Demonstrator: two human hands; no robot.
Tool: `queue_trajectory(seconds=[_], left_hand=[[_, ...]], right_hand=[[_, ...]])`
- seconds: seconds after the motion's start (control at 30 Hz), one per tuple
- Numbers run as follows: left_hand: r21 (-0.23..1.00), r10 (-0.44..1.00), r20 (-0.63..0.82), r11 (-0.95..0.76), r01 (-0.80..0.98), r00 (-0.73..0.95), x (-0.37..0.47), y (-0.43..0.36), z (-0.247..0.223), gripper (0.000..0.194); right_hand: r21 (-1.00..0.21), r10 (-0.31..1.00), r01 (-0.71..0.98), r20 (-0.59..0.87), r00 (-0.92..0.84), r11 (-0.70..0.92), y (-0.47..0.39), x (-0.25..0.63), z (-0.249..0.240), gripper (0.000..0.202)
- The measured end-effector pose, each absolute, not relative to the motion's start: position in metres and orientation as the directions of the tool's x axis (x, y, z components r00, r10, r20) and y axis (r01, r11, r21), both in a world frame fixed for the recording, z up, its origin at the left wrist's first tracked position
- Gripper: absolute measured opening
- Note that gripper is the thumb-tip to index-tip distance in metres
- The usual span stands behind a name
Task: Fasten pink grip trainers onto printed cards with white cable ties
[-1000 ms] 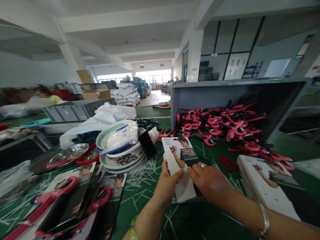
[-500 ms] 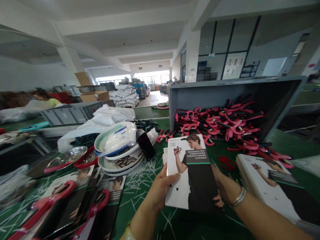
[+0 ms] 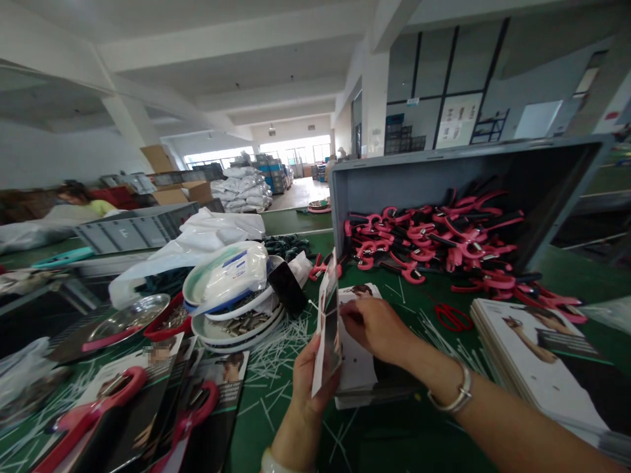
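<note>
Our left hand [image 3: 304,386] pinches one card [image 3: 325,328] upright, by the near stack's [image 3: 352,368] left edge; our right hand [image 3: 380,330] curls half-closed beside it, whether gripping we cannot tell. We should pinch lightly; it could bend.

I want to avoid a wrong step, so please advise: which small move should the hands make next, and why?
Perhaps the left hand should turn the upright card slightly to face the head camera. The card stands almost edge-on with the right hand close beside it, so I cannot tell whether that hand touches it or holds anything.
</note>
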State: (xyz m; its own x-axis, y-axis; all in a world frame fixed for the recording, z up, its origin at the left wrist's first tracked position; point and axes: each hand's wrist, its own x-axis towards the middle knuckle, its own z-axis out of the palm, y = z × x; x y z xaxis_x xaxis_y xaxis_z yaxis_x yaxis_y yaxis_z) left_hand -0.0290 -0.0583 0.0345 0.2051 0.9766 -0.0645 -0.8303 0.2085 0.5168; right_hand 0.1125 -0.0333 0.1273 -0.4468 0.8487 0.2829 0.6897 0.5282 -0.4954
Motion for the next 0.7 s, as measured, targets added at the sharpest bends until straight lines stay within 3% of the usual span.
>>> queue_trajectory(seconds=[0.1,0.2,0.43,0.7], left_hand=[[0.438,0.976,-0.125,0.218,-0.872,0.181,-0.031,-0.060,0.031,0.026],[0.433,0.980,-0.108,0.198,-0.879,0.167,-0.032,-0.060,0.028,0.029],[0.458,0.981,-0.099,0.193,-0.868,0.166,-0.033,-0.058,0.022,0.021],[0.386,0.969,-0.169,0.232,-0.893,0.179,-0.031,-0.059,0.028,0.018]], right_hand=[[-0.362,0.821,0.738,0.285,-0.494,0.570,-0.035,0.106,0.133,0.021],[-0.329,0.796,0.725,0.248,-0.552,0.605,-0.033,0.102,0.136,0.023],[-0.331,0.741,0.670,0.171,-0.650,0.664,-0.030,0.103,0.142,0.029],[-0.411,0.738,0.625,0.226,-0.636,0.664,-0.024,0.105,0.132,0.023]])
